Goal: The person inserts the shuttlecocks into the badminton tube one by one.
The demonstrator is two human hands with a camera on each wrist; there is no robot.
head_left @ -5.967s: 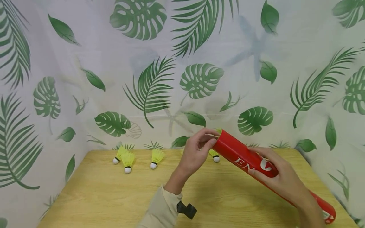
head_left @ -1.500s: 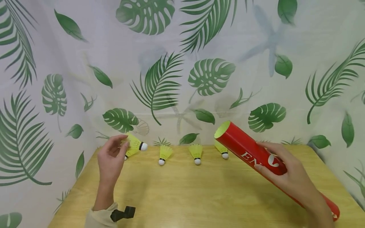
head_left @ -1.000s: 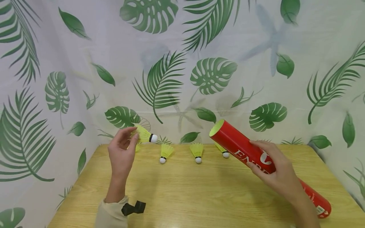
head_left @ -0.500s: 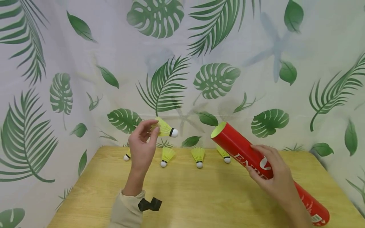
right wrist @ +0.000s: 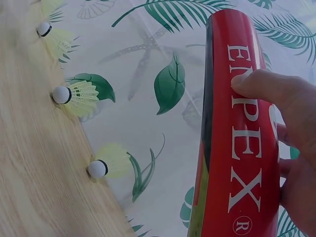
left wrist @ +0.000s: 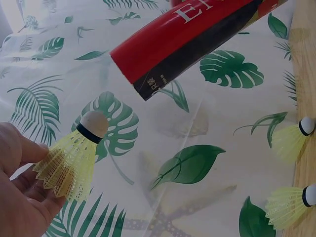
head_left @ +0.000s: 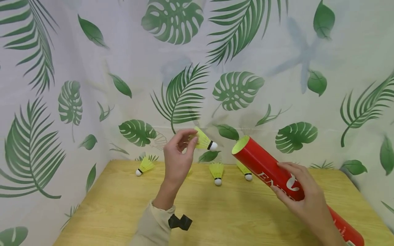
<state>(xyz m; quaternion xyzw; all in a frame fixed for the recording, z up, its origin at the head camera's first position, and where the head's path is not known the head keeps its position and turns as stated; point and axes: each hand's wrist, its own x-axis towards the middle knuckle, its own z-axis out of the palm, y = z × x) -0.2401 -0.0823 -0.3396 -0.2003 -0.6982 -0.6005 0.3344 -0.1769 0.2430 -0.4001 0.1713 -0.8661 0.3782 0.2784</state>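
My left hand pinches a yellow shuttlecock by its skirt, with the white cork pointing right toward the tube. In the left wrist view the same shuttlecock hangs near the tube's end, apart from it. My right hand grips a long red shuttlecock tube, tilted so that its uncovered mouth faces up and left. The tube's lower end reaches down to the right. The right wrist view shows white lettering on the tube, with my right thumb across it. The tube's deeper inside is hidden.
Along the table's back edge lie more yellow shuttlecocks: one at the left, one at the middle and one near the tube. Another is mostly hidden behind my left hand. A leaf-print cloth hangs behind the wooden table.
My left hand has picked up a shuttlecock at the left and carried it rightward, close to the tube's mouth. The right hand still holds the tube tilted, with little shift.
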